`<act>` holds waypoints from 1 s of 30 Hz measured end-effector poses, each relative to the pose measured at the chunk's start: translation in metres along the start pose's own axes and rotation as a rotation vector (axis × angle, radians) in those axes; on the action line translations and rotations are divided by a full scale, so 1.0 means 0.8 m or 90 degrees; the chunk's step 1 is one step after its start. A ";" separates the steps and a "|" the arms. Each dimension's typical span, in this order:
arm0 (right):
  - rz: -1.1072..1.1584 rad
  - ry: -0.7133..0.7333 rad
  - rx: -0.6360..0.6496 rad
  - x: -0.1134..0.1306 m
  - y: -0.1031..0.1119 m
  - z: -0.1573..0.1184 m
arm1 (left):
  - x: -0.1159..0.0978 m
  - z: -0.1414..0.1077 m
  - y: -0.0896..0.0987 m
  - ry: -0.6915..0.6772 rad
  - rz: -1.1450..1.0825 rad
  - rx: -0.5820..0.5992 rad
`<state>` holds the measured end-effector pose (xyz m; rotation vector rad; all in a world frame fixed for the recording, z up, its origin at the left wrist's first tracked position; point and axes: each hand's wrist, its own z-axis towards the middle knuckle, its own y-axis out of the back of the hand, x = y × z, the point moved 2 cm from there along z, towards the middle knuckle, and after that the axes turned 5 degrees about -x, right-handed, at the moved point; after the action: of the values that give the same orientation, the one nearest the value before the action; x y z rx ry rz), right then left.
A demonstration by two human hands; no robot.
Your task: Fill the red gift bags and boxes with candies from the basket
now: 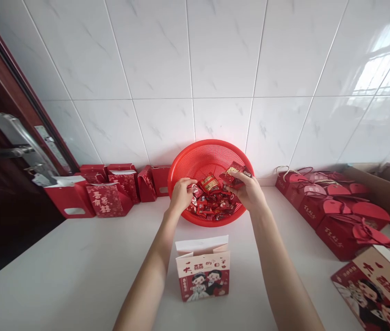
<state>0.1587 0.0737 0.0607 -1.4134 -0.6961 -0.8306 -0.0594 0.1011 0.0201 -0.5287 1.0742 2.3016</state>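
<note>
A red plastic basket [212,143], tilted against the wall, holds many small red wrapped candies [215,204] and a gold-and-red packet [210,184]. At its left side my left hand [181,196] is closed, its fingertips pinching a red-and-white wrapped candy [194,189]. On the right, my right hand [249,193] grips a red candy packet [235,170] over the pile; other pieces under its fingers are partly hidden. Between my forearms stands a cream-and-red gift box [204,278] with a cartoon couple, its top open.
Several red paper gift boxes [107,200] stand by the wall at left, near a dark door [5,184]. To the right are rows of red boxes with ribbon handles [335,232], a cardboard carton [374,184] and another couple-print box [377,289].
</note>
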 end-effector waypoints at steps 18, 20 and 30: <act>0.001 0.013 0.004 0.002 0.000 -0.001 | -0.035 -0.027 -0.034 -0.115 -0.045 0.441; 0.002 0.013 0.006 0.002 0.000 -0.001 | -0.040 -0.031 -0.042 -0.158 -0.018 0.447; 0.004 0.011 0.006 0.006 -0.001 -0.004 | -0.043 -0.046 -0.061 -0.146 0.141 0.406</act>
<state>0.1601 0.0704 0.0650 -1.3976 -0.6814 -0.8321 0.0024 0.0876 -0.0116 0.1057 1.7036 1.9638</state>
